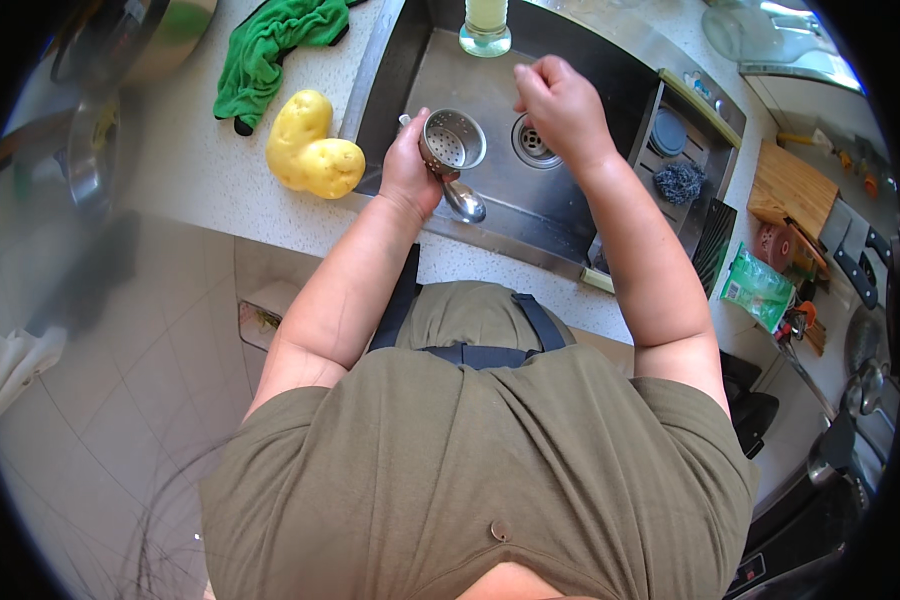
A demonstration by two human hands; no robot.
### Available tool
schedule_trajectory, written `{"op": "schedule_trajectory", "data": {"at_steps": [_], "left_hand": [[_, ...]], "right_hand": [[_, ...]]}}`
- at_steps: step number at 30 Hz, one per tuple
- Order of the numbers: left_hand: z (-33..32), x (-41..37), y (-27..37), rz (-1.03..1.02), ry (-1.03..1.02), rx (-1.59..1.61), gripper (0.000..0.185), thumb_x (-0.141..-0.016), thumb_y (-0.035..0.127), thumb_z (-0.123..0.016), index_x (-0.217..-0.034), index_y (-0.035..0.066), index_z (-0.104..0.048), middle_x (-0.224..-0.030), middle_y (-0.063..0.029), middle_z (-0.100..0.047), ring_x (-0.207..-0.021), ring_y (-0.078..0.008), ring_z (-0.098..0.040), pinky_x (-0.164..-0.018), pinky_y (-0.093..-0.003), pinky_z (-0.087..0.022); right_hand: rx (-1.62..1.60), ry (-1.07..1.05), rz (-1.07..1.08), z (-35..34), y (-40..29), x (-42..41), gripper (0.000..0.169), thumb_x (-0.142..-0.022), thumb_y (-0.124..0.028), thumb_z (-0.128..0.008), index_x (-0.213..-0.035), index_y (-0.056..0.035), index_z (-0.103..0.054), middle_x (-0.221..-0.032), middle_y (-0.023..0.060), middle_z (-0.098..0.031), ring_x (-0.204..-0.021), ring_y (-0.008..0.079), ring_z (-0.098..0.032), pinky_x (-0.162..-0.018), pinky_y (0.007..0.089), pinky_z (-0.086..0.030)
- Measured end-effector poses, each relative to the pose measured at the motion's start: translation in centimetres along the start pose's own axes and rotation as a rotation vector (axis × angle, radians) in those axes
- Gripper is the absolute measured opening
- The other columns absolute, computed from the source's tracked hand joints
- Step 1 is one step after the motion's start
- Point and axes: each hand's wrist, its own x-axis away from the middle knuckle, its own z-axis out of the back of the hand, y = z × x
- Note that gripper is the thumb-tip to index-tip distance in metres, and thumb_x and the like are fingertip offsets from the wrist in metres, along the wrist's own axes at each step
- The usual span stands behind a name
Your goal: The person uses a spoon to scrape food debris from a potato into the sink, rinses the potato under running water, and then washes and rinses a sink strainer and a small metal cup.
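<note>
In the head view, my left hand [412,166] grips a perforated metal cup [454,140] over the near left part of the steel sink [461,67], its open top tilted to the right. A metal spoon [465,202] shows just below that hand; whether the hand holds it too I cannot tell. My right hand [565,105] is raised over the sink beside the drain strainer [534,142], fingers curled in; nothing shows in it, though its palm side is hidden. Left of the sink, a large knobbly potato [311,154] lies on the speckled countertop [270,214].
A green cloth [270,52] lies beyond the potato. A glass vessel [485,30] stands at the sink's far side. The right tray holds a scouring pad [679,182] and a blue round item [668,133]. Farther right are a wooden board [791,184] and knives [855,274].
</note>
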Motion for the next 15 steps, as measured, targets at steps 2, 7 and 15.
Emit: {"op": "schedule_trajectory", "data": {"at_steps": [2, 7, 15], "left_hand": [[-0.5, 0.1, 0.0, 0.013, 0.012, 0.013, 0.026, -0.097, 0.039, -0.048, -0.090, 0.017, -0.059, -0.077, -0.0004, -0.063, -0.061, -0.0149, -0.057, -0.046, -0.0296, -0.038], [-0.6, -0.2, 0.2, -0.004, 0.017, 0.039, 0.026, -0.098, 0.040, -0.047, -0.091, 0.018, -0.059, -0.078, -0.0001, -0.063, -0.062, -0.0148, -0.058, -0.046, -0.0290, -0.038], [-0.1, -1.0, 0.0, -0.010, -0.008, 0.056, 0.025, -0.100, 0.040, -0.044, -0.093, 0.020, -0.058, -0.085, -0.0006, -0.064, -0.068, -0.0160, -0.056, -0.047, -0.0293, -0.035]], "right_hand": [[-0.134, -0.002, -0.013, 0.1, -1.4, -1.5, 0.033, -0.094, -0.034, -0.056, -0.083, -0.0032, -0.062, -0.072, 0.0080, -0.065, -0.061, 0.0150, -0.060, -0.058, 0.0271, -0.048], [-0.432, -0.058, -0.032, 0.2, -5.5, -6.0, 0.026, -0.093, -0.028, -0.058, -0.099, -0.0043, -0.066, -0.070, 0.0015, -0.059, -0.055, 0.0105, -0.054, -0.047, 0.0256, -0.043], [-0.405, -0.140, -0.176, -0.7, -5.5, -10.6, 0.035, -0.095, -0.041, -0.051, -0.097, -0.0089, -0.064, -0.066, 0.0018, -0.058, -0.046, 0.0102, -0.048, -0.038, 0.0238, -0.033]]}}
